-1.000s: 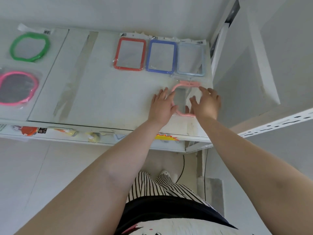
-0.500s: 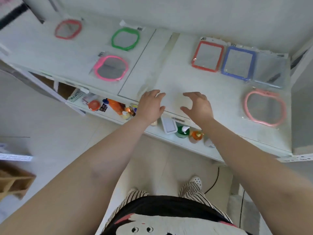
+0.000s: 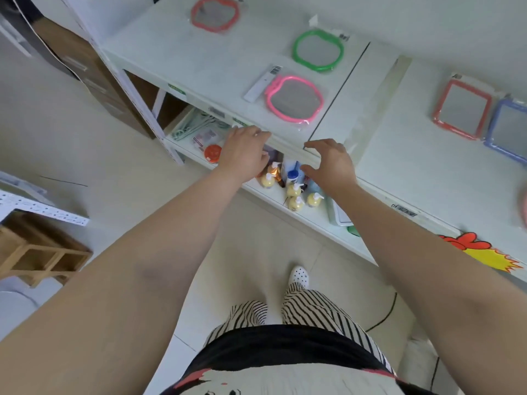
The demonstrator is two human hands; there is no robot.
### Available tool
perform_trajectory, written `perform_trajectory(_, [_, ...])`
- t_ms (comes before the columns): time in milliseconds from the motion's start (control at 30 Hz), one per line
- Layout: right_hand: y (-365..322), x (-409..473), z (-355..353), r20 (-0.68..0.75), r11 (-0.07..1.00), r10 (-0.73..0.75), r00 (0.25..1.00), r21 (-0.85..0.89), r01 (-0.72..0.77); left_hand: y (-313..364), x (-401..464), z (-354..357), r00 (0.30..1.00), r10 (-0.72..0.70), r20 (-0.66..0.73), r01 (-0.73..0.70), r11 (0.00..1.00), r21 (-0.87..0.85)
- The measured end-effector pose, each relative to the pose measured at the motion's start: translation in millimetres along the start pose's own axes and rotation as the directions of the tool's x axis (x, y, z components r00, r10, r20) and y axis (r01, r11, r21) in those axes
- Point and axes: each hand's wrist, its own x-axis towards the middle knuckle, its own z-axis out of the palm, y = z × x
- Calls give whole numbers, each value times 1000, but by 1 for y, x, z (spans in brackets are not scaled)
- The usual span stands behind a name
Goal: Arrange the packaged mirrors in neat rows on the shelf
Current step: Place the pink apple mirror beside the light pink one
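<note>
Mirrors in clear bags lie flat on the white top shelf point(image 3: 216, 67). At the back left is the red round mirror point(image 3: 214, 13). To its right is the green round mirror point(image 3: 318, 50), and nearer to you lies the pink round mirror point(image 3: 294, 98). These three lie apart and do not touch. A white tag point(image 3: 263, 83) sticks out from the pink one's bag. Far to the right lies the red square mirror point(image 3: 462, 109), and the blue square mirror point(image 3: 509, 129) is right beside it, partly cut off by the picture's edge.

Your left hand point(image 3: 244, 151) is at the front edge of the shelf, just in front of the pink round mirror. Its fingers are loosely curled and hold nothing. Your right hand point(image 3: 330, 163) is near it, also at the front edge. Its fingers are bent and spread, and it holds nothing too. Neither hand touches a mirror.

Under the top shelf, little yellow bottles point(image 3: 296, 195) stand on a lower shelf between your wrists.
</note>
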Motion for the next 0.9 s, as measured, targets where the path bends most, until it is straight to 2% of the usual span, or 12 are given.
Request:
perform_trajectory(333, [-30,102,14,-12,1000,-21,1000,-19,21,-59,78,-12,1000,9,19,-10,998,55])
perform_trajectory(567, [-38,180,-2,-17,995,76,997,-67,-77,-96,143,-22,1000,8,21,-9,999,39])
perform_trajectory(733, [-42,214,-7,-64,985,127,990,-107,-133,-110,190,-24,994,108,9,-108,993,55])
perform_trajectory(900, [-47,232,-1,-116,949,298,947,-67,-307,-121,237,-22,969,234,82,-237,971,27])
